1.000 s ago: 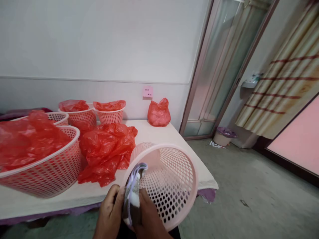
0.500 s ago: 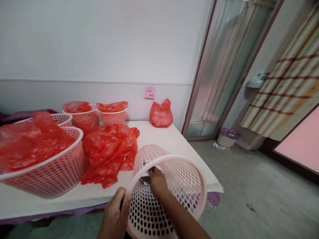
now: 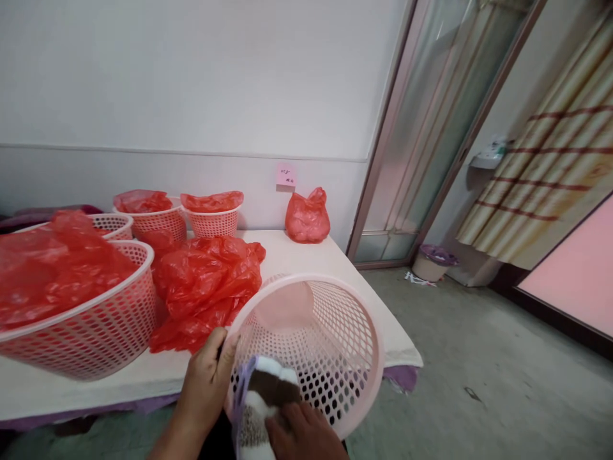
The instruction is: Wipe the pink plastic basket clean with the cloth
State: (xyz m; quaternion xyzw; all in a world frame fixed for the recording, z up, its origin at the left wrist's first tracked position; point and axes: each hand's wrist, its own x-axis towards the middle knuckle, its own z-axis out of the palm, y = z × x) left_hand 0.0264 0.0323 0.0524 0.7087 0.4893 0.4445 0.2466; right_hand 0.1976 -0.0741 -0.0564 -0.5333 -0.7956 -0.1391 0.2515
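A pink plastic basket point(image 3: 345, 319) with holes in its wall lies tipped, its mouth facing me, over the front of the white-covered table. My left hand point(image 3: 204, 377) is closed around the left side of its rim. At the lower part of the mouth is a fuzzy striped cloth point(image 3: 258, 402) in white, brown and speckled grey, with a lilac edge; its exact kind I cannot make out. My right hand point(image 3: 306, 431) is closed on the cloth's right side, slightly blurred. Left of the basket sits a heap of crumpled red plastic bags point(image 3: 205, 281).
A large pink basket point(image 3: 110, 326) holding red plastic stands at the left. Smaller baskets point(image 3: 213, 223) line the wall. A tied red bag point(image 3: 307, 217) rests at the table's point(image 3: 275, 246) back right. A waste bin point(image 3: 431, 263) is on the floor by the glass door point(image 3: 407, 160).
My right hand has come out from deep inside the basket towards me, bringing the striped cloth to the mouth. The basket has tilted and shifted slightly left, with my left hand still on its rim.
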